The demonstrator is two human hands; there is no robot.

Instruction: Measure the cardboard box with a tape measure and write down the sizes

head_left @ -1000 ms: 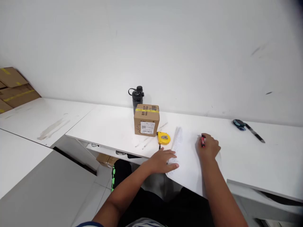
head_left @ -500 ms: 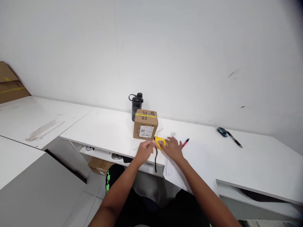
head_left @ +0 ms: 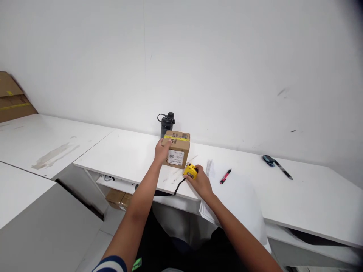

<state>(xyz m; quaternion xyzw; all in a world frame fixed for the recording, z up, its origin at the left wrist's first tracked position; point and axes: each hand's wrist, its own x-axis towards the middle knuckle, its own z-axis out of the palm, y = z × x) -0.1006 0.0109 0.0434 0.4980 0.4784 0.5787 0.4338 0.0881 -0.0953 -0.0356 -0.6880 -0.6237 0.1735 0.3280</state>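
Observation:
A small cardboard box (head_left: 184, 153) with yellow tape across its top and a white label on its front stands on the white desk. My left hand (head_left: 162, 152) grips the box at its left side, thumb over the top edge. In my right hand (head_left: 200, 180) is a yellow tape measure (head_left: 190, 171), held close to the box's lower right front corner. A black wrist strap (head_left: 179, 185) hangs from the tape measure toward the desk's front edge. Whether any blade is pulled out, I cannot tell.
Behind the box stands a black water bottle (head_left: 167, 122). White papers (head_left: 235, 200) lie right of my right hand, with a red and black pen (head_left: 225, 176) on them. A dark object with a strap (head_left: 269, 160) lies farther right. Larger cardboard boxes (head_left: 14, 98) sit far left.
My left hand has moved from beside the tape measure up to the box's left side. My right hand now holds the tape measure, turned and shifted slightly left, and lies off the papers.

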